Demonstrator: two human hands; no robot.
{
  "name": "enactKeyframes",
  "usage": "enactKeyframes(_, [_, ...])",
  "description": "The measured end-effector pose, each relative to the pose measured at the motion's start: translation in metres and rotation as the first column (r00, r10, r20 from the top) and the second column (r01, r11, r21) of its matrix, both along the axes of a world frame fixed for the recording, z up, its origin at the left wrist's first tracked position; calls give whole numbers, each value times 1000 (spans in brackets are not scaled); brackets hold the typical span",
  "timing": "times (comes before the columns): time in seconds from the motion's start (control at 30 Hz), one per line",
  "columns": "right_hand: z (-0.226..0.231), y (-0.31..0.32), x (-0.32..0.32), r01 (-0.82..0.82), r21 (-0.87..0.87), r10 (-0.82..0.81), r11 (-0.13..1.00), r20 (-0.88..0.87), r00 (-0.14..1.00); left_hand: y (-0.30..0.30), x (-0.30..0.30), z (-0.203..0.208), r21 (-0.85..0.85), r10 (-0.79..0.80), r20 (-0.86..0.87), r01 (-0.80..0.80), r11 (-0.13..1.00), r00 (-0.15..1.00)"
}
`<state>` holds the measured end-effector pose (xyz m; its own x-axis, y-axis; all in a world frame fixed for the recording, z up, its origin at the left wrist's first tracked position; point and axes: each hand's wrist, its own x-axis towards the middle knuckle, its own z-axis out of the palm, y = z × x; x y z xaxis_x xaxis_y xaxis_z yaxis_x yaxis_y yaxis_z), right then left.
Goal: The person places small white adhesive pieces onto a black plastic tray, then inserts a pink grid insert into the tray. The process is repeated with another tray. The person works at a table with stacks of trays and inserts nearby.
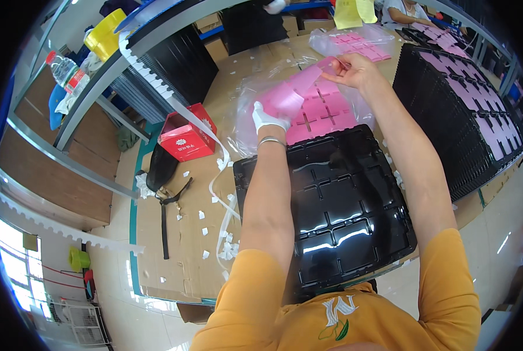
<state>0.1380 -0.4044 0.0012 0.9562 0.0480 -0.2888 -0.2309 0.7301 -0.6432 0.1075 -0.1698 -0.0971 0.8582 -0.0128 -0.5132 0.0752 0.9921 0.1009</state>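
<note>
A thin pink plastic sheet (285, 98) is raised at a slant over a stack of pink cut-out sheets (334, 112). The stack lies on an opened clear plastic bag (244, 120). My right hand (352, 71), bare, pinches the raised sheet's upper right corner between thumb and fingers. At its left edge, my left hand (270, 120), in a white glove, holds the sheet with the thumb up; its other fingers are mostly hidden. Between my forearms and nearer to me sits a glossy black moulded plastic tray (343, 205).
A tall stack of black trays topped with pink sheets (463, 88) stands at right. To the left are a red box (188, 137), a curling white strip (223, 158), a black strap (165, 228) and paper scraps. A metal shelf frame (92, 93) crosses the upper left. Another person (404, 13) sits far right.
</note>
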Motion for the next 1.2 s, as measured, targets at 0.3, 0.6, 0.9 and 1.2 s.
enactKeyframes(0.3, [-25, -40, -19, 48, -249, -64, 967, -57, 996, 46, -17, -16, 682, -280, 141, 112, 723, 950])
enactKeyframes(0.6, [-41, -56, -91, -53, -362, 45, 931, -32, 999, 59, -101, 42, 739, -367, 248, 69, 670, 897])
enactKeyframes(0.9, [-31, -63, -208, -73, -642, 142, 763, 57, 988, 69, -202, 35, 909, -584, 156, 115, 400, 796])
enactKeyframes(1.2, [-49, -64, -320, -224, -883, 299, 413, -101, 949, 66, -320, 52, 984, -389, -137, 169, 49, 911])
